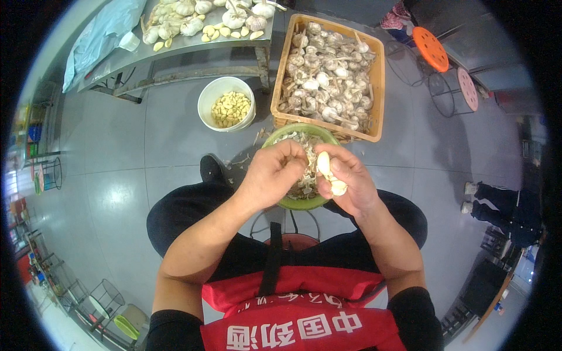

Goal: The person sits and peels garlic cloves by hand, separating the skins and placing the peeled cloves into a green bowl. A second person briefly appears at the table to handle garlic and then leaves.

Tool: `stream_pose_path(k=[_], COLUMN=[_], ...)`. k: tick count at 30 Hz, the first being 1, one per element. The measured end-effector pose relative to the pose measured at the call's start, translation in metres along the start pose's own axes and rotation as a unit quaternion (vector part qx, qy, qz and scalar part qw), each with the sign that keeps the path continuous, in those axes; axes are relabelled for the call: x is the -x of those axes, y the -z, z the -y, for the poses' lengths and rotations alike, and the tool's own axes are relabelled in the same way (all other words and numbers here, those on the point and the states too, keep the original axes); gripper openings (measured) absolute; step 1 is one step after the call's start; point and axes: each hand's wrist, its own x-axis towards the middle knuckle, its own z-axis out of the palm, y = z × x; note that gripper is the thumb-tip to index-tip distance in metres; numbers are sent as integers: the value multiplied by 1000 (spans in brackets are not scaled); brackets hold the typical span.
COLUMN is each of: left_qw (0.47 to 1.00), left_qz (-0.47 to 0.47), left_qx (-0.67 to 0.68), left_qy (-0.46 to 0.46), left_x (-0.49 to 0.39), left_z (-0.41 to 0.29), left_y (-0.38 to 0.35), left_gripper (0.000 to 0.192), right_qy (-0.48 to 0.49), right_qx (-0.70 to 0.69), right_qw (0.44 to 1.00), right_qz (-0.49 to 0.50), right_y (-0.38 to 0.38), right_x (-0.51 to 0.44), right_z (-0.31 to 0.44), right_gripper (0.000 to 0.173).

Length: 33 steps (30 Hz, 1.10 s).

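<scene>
My right hand (pixel 351 180) is closed around several peeled garlic cloves (pixel 324 164), pale and smooth, held between thumb and fingers. Beside it, my left hand (pixel 277 171) has its thumb pressed to its curled fingers; whether something small is pinched there cannot be told. Both hands are over a green basin (pixel 303 204) holding papery garlic skins (pixel 308 189). Beyond the basin, an orange plastic crate (pixel 381 87) is filled with unpeeled garlic bulbs (pixel 322 79). To its left, a white bucket (pixel 204 109) contains peeled cloves (pixel 230 109).
A metal table (pixel 175 49) at the upper left bears garlic bulbs (pixel 192 26), loose cloves and a light blue plastic bag (pixel 99 39). Orange (pixel 430 49) and pink (pixel 467 89) stools stand at the upper right. Another person's legs (pixel 496 202) show at the right.
</scene>
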Motion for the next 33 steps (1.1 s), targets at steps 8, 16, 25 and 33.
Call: stream_pose_path(k=[8, 16, 25, 33], left_qw=[999, 993, 995, 990], left_qz=[37, -16, 34, 50], left_qx=[5, 96, 95, 116], left_qy=[-25, 60, 8, 56], left_x=[4, -6, 2, -3], left_z=[-3, 0, 2, 8], left_y=[-3, 3, -8, -9], left_gripper=[21, 19, 28, 23], right_qy=[27, 4, 20, 43], right_qx=[5, -13, 79, 213], right_qw=[999, 1000, 995, 971], right_qz=[-16, 13, -49, -100], right_y=[2, 0, -5, -10], right_x=[-3, -2, -2, -1], right_z=[-3, 0, -2, -5], right_gripper=[35, 38, 33, 24])
